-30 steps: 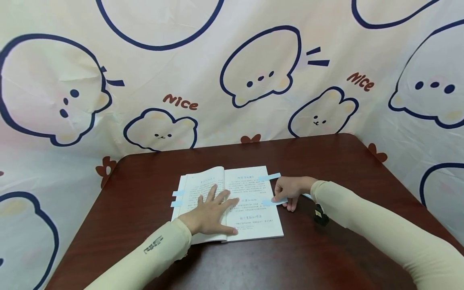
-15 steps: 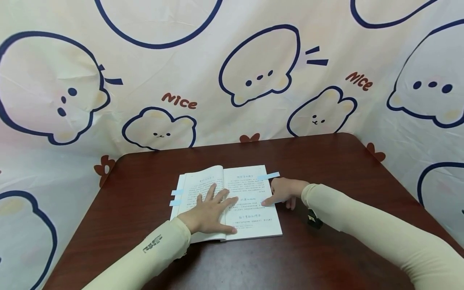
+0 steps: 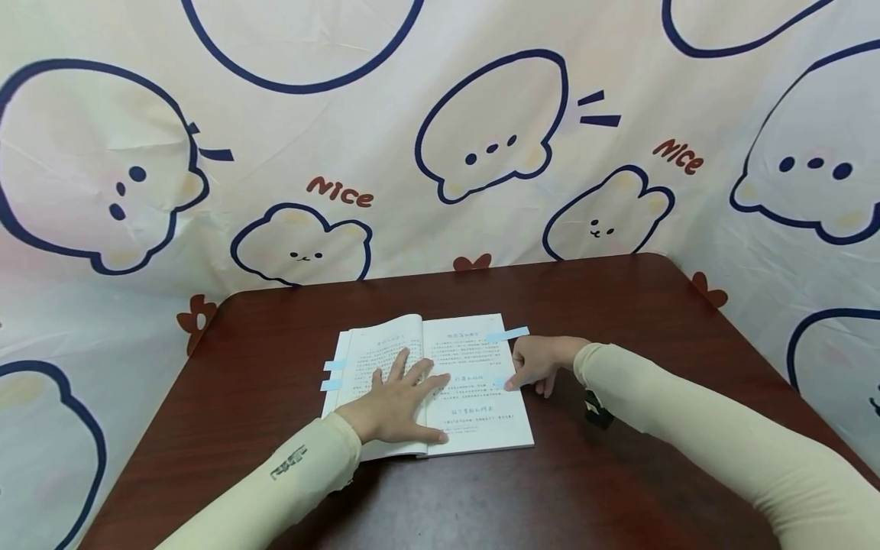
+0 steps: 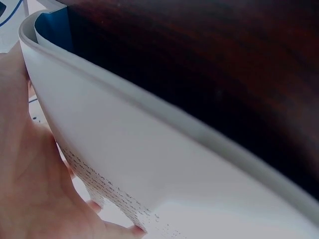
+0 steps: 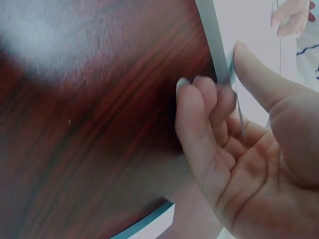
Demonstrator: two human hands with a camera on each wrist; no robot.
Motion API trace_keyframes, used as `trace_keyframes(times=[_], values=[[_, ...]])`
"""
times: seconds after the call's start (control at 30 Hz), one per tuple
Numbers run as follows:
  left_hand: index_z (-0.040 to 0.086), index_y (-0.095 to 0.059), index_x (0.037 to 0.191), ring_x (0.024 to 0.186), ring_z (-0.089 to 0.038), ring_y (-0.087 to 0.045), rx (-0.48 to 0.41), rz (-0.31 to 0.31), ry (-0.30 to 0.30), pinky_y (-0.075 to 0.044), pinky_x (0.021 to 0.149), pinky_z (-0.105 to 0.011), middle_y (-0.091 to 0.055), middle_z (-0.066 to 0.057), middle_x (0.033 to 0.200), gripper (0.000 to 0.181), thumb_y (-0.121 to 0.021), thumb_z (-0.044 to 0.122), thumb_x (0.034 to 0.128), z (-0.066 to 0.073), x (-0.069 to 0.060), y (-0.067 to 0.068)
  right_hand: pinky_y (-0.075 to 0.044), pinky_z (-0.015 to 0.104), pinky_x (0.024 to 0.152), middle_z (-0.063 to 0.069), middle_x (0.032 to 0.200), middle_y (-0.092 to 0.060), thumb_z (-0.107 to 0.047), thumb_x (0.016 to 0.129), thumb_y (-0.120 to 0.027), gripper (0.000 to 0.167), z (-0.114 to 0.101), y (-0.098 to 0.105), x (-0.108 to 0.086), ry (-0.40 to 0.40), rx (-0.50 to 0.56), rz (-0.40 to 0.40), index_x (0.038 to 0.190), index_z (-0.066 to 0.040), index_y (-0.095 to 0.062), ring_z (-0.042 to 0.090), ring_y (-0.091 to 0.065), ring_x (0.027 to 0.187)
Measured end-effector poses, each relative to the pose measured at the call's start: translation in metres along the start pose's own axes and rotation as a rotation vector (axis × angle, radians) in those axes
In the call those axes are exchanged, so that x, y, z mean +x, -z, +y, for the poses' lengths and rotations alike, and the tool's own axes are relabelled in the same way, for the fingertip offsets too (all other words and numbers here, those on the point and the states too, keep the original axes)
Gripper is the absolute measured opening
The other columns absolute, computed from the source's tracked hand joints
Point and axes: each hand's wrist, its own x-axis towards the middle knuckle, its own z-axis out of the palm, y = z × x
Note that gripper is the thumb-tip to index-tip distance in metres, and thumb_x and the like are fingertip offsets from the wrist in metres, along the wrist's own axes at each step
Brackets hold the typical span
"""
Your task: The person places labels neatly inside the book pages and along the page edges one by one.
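An open book [image 3: 474, 435] with printed pages lies on the brown table. My left hand [image 3: 395, 409] rests across its middle, fingers spread over both pages; the left wrist view shows the palm [image 4: 40, 189] against the page. At the right page's outer edge, my right hand [image 3: 539, 360] pinches a light blue sticky tab [image 3: 499, 383], thumb on top and fingers curled below. In the right wrist view the thumb [image 5: 259, 79] meets the tab's thin edge [image 5: 232, 67]. Much of this tab is hidden by the hand. Another blue sticky tab [image 3: 509, 334] sticks out above it.
Two more blue tabs [image 3: 331, 376] project from the book's left edge. A white piece with a blue edge [image 5: 152, 224] lies on the table [image 3: 275, 336] below the right hand. A cartoon-printed cloth [image 3: 412, 137] hangs behind the table.
My right hand moved left along the lower right tab onto the page, then back slightly to the page edge, uncovering the tab's inner end. The left hand stays in place.
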Motion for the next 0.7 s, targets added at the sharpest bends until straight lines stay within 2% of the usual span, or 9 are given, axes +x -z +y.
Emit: trace_keyframes(times=[0.2, 0.37, 0.47, 0.6, 0.7], values=[[0.035, -0.033, 0.158, 0.157, -0.045, -0.001, 0.008, -0.006, 0.002, -0.019, 0.111, -0.080, -0.023, -0.005, 0.169, 0.095, -0.066, 0.076, 0.0790, 0.000, 0.001, -0.001, -0.061, 0.031, 0.063, 0.000, 0.063, -0.052, -0.016, 0.095, -0.072, 0.029, 0.007, 0.007, 0.000, 0.046, 0.063, -0.085, 0.071, -0.010, -0.056, 0.012, -0.061, 0.057], [0.034, -0.033, 0.158, 0.157, -0.045, -0.001, 0.002, -0.013, 0.002, -0.019, 0.111, -0.080, -0.023, -0.005, 0.169, 0.095, -0.067, 0.075, 0.0792, 0.001, 0.001, -0.001, -0.062, 0.031, 0.064, 0.001, 0.071, -0.055, -0.015, 0.096, -0.070, 0.020, 0.008, 0.010, 0.000, 0.046, 0.045, -0.128, 0.081, -0.007, -0.059, 0.013, -0.062, 0.060], [0.034, -0.033, 0.158, 0.157, -0.045, -0.001, 0.002, -0.017, 0.005, -0.019, 0.112, -0.079, -0.023, -0.006, 0.169, 0.095, -0.067, 0.075, 0.0793, 0.002, 0.000, 0.000, -0.060, 0.031, 0.060, 0.001, 0.066, -0.054, -0.023, 0.097, -0.069, 0.030, 0.007, 0.009, 0.000, 0.010, 0.014, -0.103, 0.073, -0.011, -0.056, 0.013, -0.060, 0.057], [0.035, -0.033, 0.158, 0.157, -0.044, -0.001, 0.013, -0.018, 0.013, -0.019, 0.112, -0.079, -0.022, -0.005, 0.169, 0.095, -0.066, 0.076, 0.0792, 0.002, 0.000, 0.000, -0.058, 0.029, 0.053, -0.001, 0.054, -0.050, -0.042, 0.094, -0.070, 0.048, 0.002, 0.002, 0.002, -0.052, -0.037, -0.005, 0.058, -0.017, -0.050, 0.013, -0.057, 0.048], [0.036, -0.032, 0.158, 0.158, -0.044, -0.001, 0.018, -0.019, 0.016, -0.018, 0.113, -0.079, -0.022, -0.004, 0.169, 0.095, -0.066, 0.076, 0.0791, 0.001, 0.001, 0.000, -0.057, 0.029, 0.051, -0.002, 0.052, -0.049, -0.049, 0.091, -0.070, 0.051, -0.002, -0.002, 0.005, -0.089, -0.073, 0.058, 0.055, -0.017, -0.054, 0.013, -0.057, 0.047]])
